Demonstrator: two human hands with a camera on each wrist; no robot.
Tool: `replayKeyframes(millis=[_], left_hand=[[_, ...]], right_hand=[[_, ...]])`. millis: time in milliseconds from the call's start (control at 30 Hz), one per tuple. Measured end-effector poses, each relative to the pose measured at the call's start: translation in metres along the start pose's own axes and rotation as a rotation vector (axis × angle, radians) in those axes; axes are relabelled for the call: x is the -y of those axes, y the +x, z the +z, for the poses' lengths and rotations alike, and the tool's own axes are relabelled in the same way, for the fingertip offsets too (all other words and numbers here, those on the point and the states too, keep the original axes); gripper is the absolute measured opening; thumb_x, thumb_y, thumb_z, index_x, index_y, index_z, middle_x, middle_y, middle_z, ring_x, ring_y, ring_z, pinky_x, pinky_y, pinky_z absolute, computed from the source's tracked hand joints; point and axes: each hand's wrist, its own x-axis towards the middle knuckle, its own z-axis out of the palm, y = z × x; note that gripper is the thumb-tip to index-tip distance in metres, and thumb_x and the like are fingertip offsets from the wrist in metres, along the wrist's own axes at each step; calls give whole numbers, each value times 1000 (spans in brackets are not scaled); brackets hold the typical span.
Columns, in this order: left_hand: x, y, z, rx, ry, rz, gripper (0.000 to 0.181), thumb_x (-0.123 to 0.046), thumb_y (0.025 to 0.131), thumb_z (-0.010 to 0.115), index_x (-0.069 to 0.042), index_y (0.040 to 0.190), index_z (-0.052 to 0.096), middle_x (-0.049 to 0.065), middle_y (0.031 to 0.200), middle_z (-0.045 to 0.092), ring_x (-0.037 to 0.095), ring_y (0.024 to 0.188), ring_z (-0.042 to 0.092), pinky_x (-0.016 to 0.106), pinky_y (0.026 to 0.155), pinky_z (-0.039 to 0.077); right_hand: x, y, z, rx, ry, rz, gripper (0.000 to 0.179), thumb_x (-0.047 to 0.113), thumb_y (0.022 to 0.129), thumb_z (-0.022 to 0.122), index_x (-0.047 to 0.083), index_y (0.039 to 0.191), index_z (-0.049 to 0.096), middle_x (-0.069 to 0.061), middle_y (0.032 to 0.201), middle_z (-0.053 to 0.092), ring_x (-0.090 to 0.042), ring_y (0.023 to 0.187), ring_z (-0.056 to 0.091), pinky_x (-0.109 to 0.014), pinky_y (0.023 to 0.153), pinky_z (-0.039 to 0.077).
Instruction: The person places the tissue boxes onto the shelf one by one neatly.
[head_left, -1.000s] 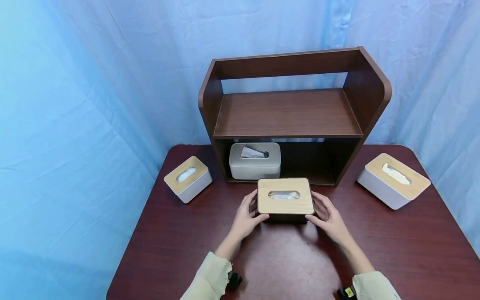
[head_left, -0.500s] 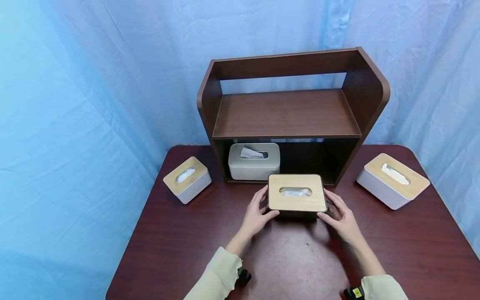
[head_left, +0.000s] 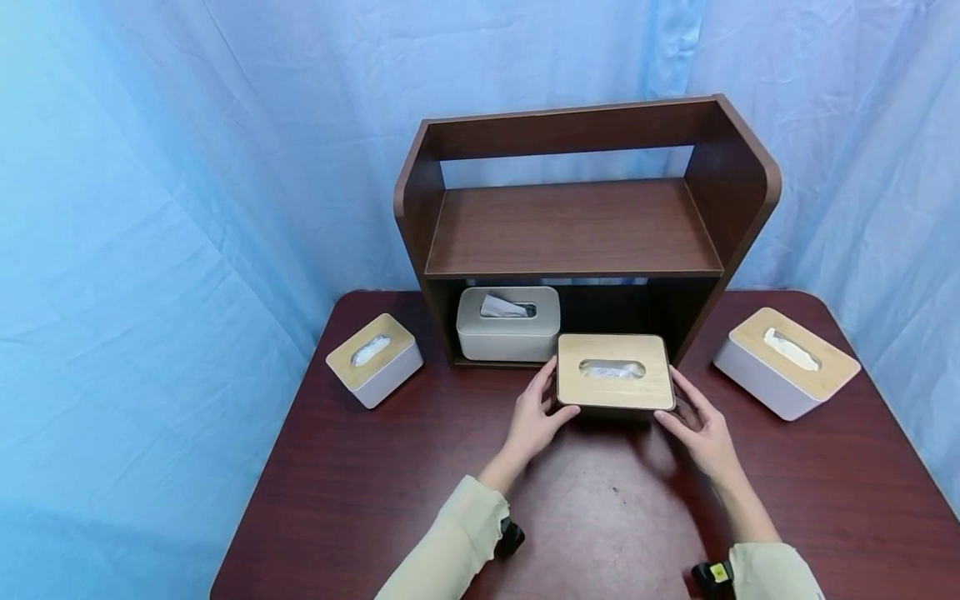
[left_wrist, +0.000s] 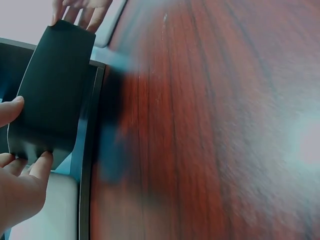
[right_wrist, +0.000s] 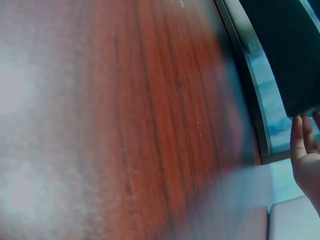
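Both hands hold a dark tissue box [head_left: 613,392] with a light wooden lid, one at each end, in front of the shelf's lower compartment. The left hand [head_left: 534,419] grips its left end, thumb at the near edge. At the right end, the right hand [head_left: 705,433] grips in the same way. In the left wrist view the dark side of the tissue box [left_wrist: 55,90] is lifted above the table, with the left hand [left_wrist: 25,187] around its end. The right wrist view shows fingertips of the right hand [right_wrist: 306,155] against the box's end.
A grey tissue box [head_left: 508,333] stands in the lower left of the brown shelf [head_left: 573,229], beside the held box. White tissue boxes with wooden lids stand on the table at left [head_left: 375,358] and right [head_left: 787,362]. Blue curtains [head_left: 225,167] hang behind.
Both hands have carried the dark tissue box to the right and forward, from in front of the grey box to the shelf's lower right opening. The other boxes have stayed put.
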Motion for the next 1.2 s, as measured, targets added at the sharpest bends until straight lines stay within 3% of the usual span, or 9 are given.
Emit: replayKeyframes(millis=[133, 600, 1200], left_hand=[[-1, 9, 8, -17, 10, 3, 80, -5, 86, 76, -14, 155, 36, 12, 158, 40, 31, 142, 45, 37, 107, 49], [4, 32, 19, -39, -30, 10, 76, -1, 87, 74, -10, 153, 39, 14, 157, 41, 30, 142, 45, 34, 108, 47], [11, 43, 23, -47, -100, -19, 69, 4, 87, 71, -4, 150, 43, 19, 154, 44, 31, 140, 47, 33, 107, 48]], right_hand=[[0, 4, -5, -57, -32, 17, 64, -18, 88, 60, -11, 148, 37, 10, 143, 56, 3, 127, 55, -9, 100, 46], [-6, 15, -6, -206, -59, 62, 55, -12, 89, 64, -12, 141, 46, 10, 130, 64, 4, 117, 62, -10, 89, 52], [-17, 25, -6, -407, -88, 215, 48, -7, 87, 71, -10, 132, 58, 18, 111, 71, 8, 102, 67, -7, 82, 52]])
